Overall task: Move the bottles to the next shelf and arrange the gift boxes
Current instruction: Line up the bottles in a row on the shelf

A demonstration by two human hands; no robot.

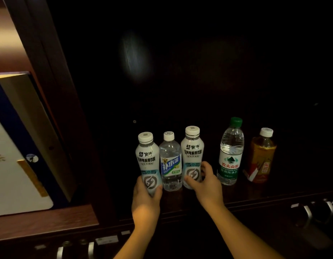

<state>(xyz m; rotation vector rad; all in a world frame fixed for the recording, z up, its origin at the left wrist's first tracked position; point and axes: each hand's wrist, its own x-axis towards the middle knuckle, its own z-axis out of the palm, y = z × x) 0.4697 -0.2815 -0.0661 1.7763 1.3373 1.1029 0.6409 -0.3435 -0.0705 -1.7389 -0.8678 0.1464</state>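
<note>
Five upright bottles, dark shelf (255, 199): left hand (146, 199) clamped on leftmost white bottle (148, 163), right hand (206, 184) around second white bottle (192, 156); gift boxes (21, 146) at 9 o'clock, left hand nearer

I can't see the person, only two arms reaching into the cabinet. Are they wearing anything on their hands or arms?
No. Both the left hand and the right hand are bare, with no gloves, and I can make out no rings, watch or bracelet. Both forearms are uncovered all the way to the bottom edge of the picture, so no sleeve shows. The light is dim, so small details could be missed.
</note>
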